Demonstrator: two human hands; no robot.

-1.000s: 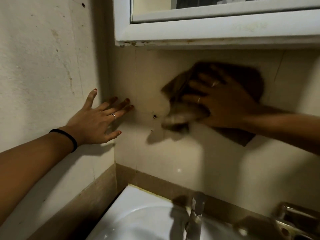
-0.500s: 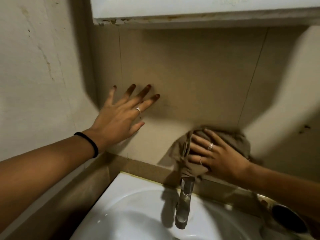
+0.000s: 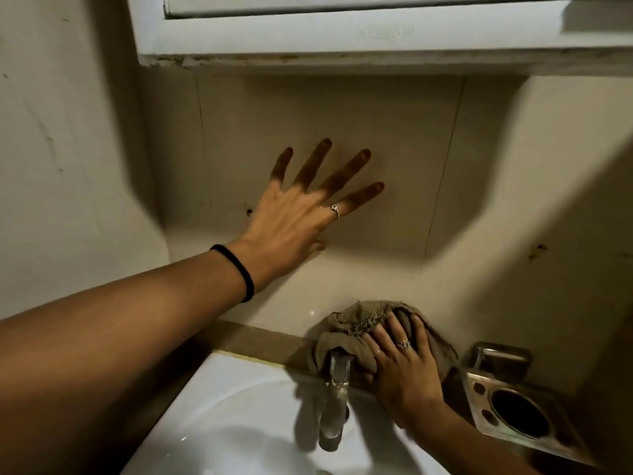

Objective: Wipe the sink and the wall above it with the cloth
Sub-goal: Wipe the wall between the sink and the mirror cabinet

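A crumpled brown cloth (image 3: 356, 323) is pressed low against the tiled wall (image 3: 376, 132), just behind the tap. My right hand (image 3: 404, 365) lies flat on the cloth, fingers spread over it. My left hand (image 3: 301, 214) rests flat on the wall higher up, fingers apart, holding nothing. The white sink (image 3: 219, 416) sits below, with its basin partly out of frame.
A chrome tap (image 3: 334, 402) rises from the sink's back edge, right next to the cloth. A metal toothbrush holder (image 3: 513, 406) is fixed on the right. A white cabinet frame (image 3: 342, 39) overhangs the wall above. The side wall (image 3: 68, 166) closes the left.
My right hand has swept the cloth down the wall from near the cabinet to the ledge behind the tap. My left hand has shifted from the side wall onto the back wall.
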